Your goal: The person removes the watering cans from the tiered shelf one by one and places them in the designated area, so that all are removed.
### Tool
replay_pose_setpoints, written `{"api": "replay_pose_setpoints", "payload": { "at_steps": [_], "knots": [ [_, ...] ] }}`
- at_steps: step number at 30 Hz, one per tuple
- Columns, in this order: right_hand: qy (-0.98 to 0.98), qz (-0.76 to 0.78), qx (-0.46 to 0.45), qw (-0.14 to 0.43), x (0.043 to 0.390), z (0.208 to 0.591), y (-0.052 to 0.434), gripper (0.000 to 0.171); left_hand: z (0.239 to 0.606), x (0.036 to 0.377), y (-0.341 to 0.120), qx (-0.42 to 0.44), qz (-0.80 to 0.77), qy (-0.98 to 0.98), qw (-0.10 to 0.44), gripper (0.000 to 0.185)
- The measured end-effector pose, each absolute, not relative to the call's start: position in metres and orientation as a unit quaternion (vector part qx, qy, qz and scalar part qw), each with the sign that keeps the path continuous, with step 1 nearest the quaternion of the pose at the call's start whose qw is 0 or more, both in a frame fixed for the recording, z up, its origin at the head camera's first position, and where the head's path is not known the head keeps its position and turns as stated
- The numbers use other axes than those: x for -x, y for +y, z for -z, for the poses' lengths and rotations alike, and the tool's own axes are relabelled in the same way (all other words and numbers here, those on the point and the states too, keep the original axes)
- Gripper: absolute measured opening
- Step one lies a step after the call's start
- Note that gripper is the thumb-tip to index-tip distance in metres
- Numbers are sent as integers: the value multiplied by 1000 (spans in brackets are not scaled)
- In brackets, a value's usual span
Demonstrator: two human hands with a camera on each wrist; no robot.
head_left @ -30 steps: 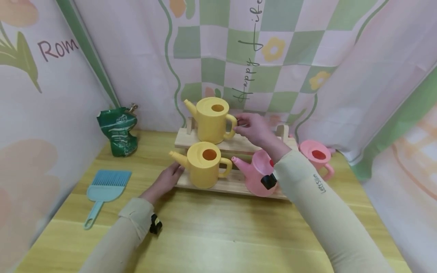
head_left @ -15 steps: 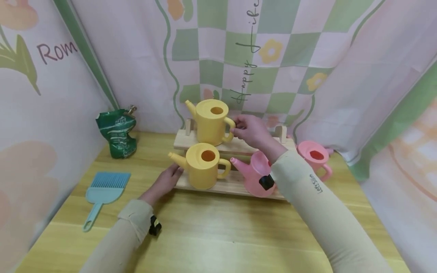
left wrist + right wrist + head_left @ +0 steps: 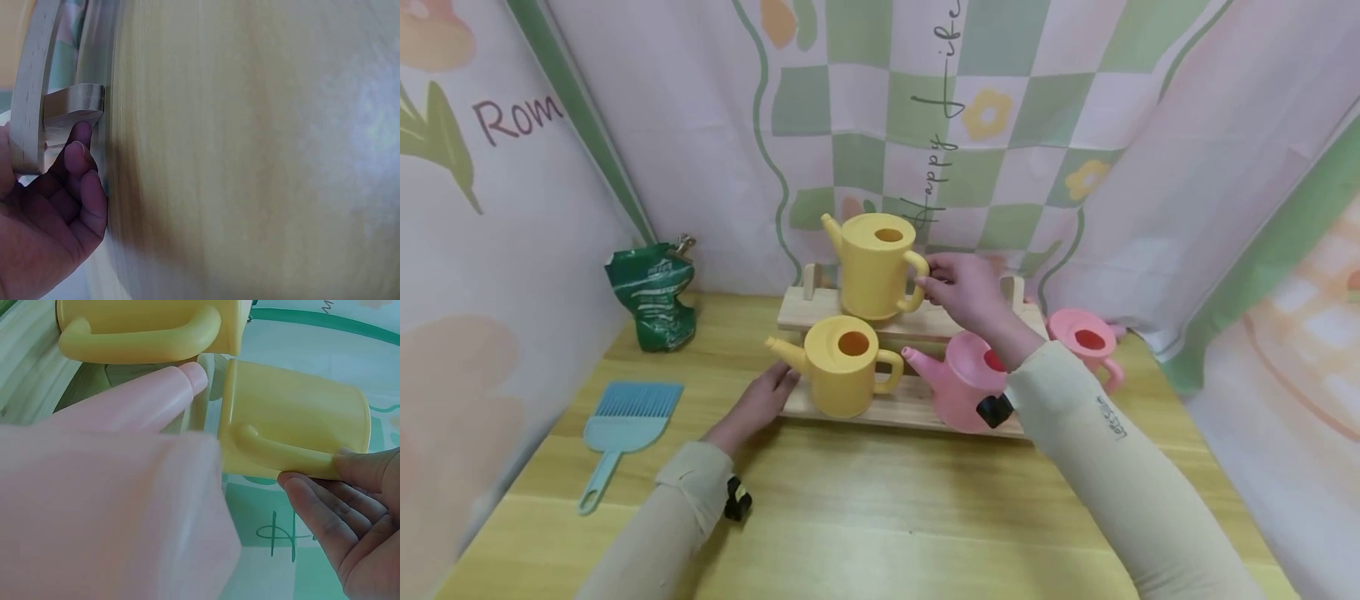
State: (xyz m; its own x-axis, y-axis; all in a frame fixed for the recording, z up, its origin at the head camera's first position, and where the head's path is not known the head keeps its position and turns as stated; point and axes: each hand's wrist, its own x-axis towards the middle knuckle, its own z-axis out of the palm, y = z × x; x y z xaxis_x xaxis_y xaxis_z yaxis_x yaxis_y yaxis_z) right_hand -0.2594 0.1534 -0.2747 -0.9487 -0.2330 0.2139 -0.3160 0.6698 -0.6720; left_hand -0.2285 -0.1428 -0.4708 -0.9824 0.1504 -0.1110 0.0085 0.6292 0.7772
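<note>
In the head view my right hand (image 3: 966, 292) pinches the handle of a yellow watering can (image 3: 875, 271) at the upper board of a small wooden two-tier shelf (image 3: 797, 310). The right wrist view shows thumb and fingertips on that handle (image 3: 287, 456). My left hand (image 3: 762, 398) holds the left end of the lower board; in the left wrist view the board (image 3: 30, 119) lies between thumb and curled fingers (image 3: 94, 200). A second yellow watering can (image 3: 842, 375) and a pink watering can (image 3: 958, 387) stand on the lower board, the pink one partly behind my right forearm.
Another pink watering can (image 3: 1081, 337) stands at the shelf's right end. On the left of the wooden table (image 3: 850, 517) lie a blue brush with dustpan (image 3: 632, 417) and a crumpled green bag (image 3: 658, 296) with a clip. Patterned curtains (image 3: 685, 142) hang behind and at both sides.
The upper yellow watering can has shifted slightly left, then right along the upper board, with my right hand on its handle. My left hand keeps its place on the shelf.
</note>
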Motion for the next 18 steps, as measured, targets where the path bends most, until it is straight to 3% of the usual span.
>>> {"api": "replay_pose_setpoints", "payload": {
  "at_steps": [18],
  "knots": [
    [-878, -457, -113, 90, 239, 269, 198, 33, 467, 226, -143, -41, -429, 898, 93, 66]
  ]
}}
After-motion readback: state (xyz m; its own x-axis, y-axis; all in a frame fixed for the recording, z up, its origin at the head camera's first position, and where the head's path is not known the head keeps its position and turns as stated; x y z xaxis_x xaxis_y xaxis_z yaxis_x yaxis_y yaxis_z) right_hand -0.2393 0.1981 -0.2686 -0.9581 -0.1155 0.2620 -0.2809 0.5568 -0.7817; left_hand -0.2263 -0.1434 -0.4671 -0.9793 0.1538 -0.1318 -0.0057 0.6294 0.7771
